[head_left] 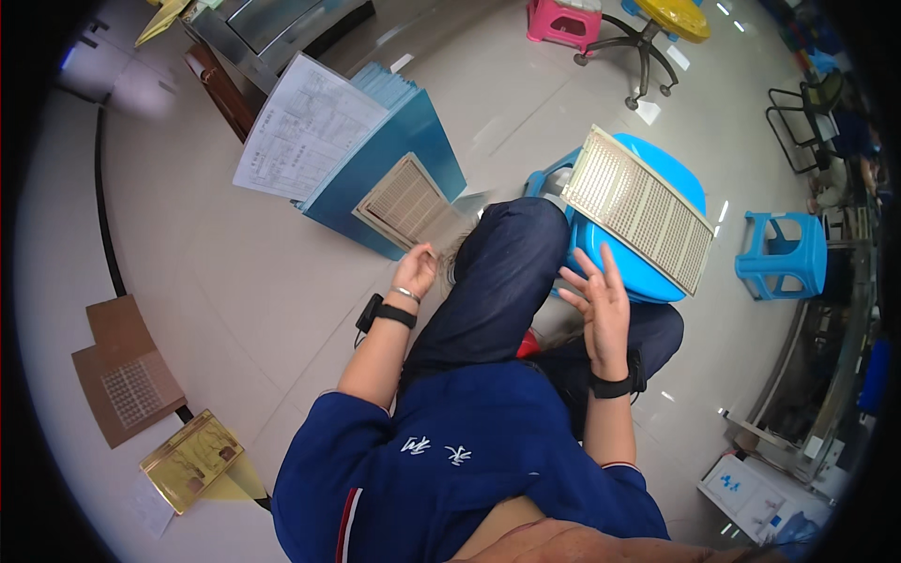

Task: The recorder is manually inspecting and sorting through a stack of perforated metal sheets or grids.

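My left hand (416,269) is closed in a pinch beside my knee; whatever its fingertips hold, if anything, is too small to make out. Just beyond it, a stack of thin cream panels (405,197) with rows of small cells lies on a large teal box or stack of sheets (434,127). A blurred, see-through patch shows between those panels and my knee. My right hand (601,305) has its fingers spread and holds nothing. Close to its fingertips, a cream perforated panel (643,211) rests slantwise on a blue stool (615,267).
Printed sheets (305,127) stick out from the teal stack. Brown cardboard (105,361) and a gold-coloured plate (192,460) lie at the left. Another blue stool (784,253) stands right, a pink stool (563,23) and a wheeled chair base (643,52) at the back.
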A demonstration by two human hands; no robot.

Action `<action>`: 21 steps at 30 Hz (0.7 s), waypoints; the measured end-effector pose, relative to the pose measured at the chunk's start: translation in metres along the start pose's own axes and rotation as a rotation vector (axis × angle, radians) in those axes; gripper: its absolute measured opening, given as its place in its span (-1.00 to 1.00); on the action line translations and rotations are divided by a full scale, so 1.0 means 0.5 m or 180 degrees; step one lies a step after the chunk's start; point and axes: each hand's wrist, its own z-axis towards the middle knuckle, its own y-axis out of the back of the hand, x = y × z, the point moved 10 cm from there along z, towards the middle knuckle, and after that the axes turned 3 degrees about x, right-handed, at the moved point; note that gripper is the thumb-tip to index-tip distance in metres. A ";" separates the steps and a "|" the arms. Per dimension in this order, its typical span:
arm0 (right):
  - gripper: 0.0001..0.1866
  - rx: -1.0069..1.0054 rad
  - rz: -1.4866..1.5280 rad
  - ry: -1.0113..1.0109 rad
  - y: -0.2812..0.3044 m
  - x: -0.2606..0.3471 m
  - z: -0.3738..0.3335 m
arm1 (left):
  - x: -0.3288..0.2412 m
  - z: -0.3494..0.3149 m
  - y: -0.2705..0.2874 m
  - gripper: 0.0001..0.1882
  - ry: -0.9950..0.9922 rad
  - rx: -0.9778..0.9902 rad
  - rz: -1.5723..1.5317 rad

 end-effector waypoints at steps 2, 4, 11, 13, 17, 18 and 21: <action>-0.40 -0.0374 0.0014 0.0050 0.047 0.007 -0.013 | -0.042 0.018 0.023 -0.71 -0.0598 -0.0770 -0.0106; -0.41 -0.0483 0.0039 0.0060 0.076 0.007 -0.025 | -0.077 0.041 0.072 -0.71 -0.0623 -0.0849 -0.0423; -0.45 -0.1097 -0.0002 0.0111 0.178 0.022 -0.067 | -0.118 0.083 0.162 -0.57 -0.1113 -0.1121 -0.0931; -0.46 -0.1278 -0.0149 0.0233 0.214 0.034 -0.077 | -0.121 0.064 0.152 -0.54 -0.1310 -0.1022 -0.0819; -0.53 -0.1812 -0.0767 0.0718 0.305 0.097 -0.096 | -0.077 0.005 0.139 -0.52 -0.1191 -0.1887 -0.0268; -0.53 -0.1838 -0.0776 0.0735 0.331 0.098 -0.090 | -0.081 -0.004 0.136 -0.53 -0.1168 -0.2070 0.0320; -0.54 -0.2152 -0.1716 0.1278 0.397 0.128 -0.088 | -0.058 0.022 0.064 -0.53 -0.0798 -0.1585 0.1694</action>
